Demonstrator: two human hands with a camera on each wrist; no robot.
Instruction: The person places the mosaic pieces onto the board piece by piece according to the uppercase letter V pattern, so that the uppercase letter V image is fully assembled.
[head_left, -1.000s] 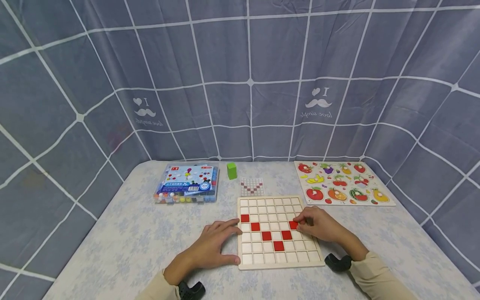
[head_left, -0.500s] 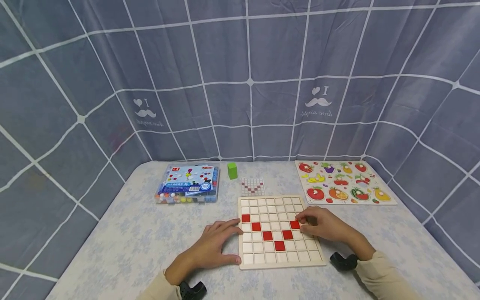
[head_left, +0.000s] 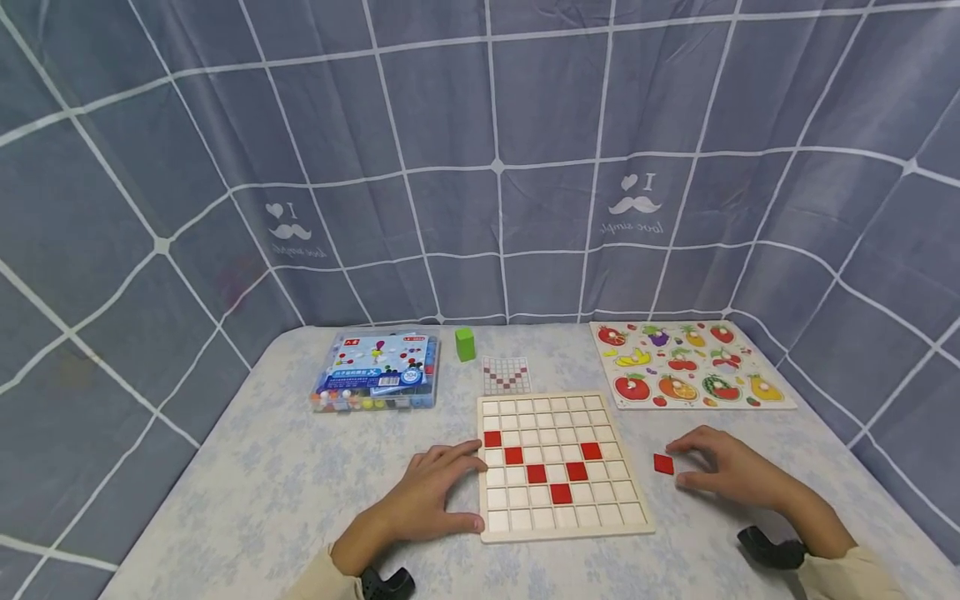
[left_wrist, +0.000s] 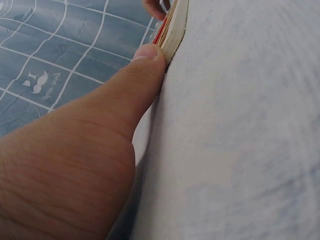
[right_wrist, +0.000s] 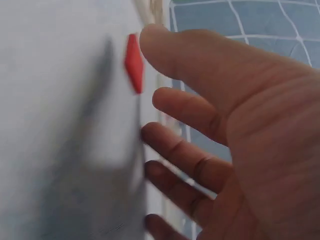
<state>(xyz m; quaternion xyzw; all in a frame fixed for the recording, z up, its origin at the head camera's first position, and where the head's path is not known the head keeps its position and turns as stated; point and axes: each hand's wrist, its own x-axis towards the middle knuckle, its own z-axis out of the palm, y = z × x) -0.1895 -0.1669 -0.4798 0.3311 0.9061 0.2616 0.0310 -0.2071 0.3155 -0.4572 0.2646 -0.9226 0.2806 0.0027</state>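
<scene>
A wooden grid board lies on the table with white square tiles and several red ones in a V shape. My left hand rests at the board's left edge, fingers spread, thumb and fingertips touching the frame; in the left wrist view the thumb presses against its side. To the right of the board a loose red tile lies flat on the cloth. Close beside that tile is my right hand, thumb and fingers apart. The right wrist view has the red tile just off the thumb tip, with no grip on it.
A small pattern card with a red V lies behind the board. Farther back are a green block, a clear box of coloured model parts at left, and a fruit puzzle board at right. A curtain hangs behind.
My right hand has let go of the red tile at the board's right side and moved right, exposing the loose red tile on the table. The left hand has stayed in place.
</scene>
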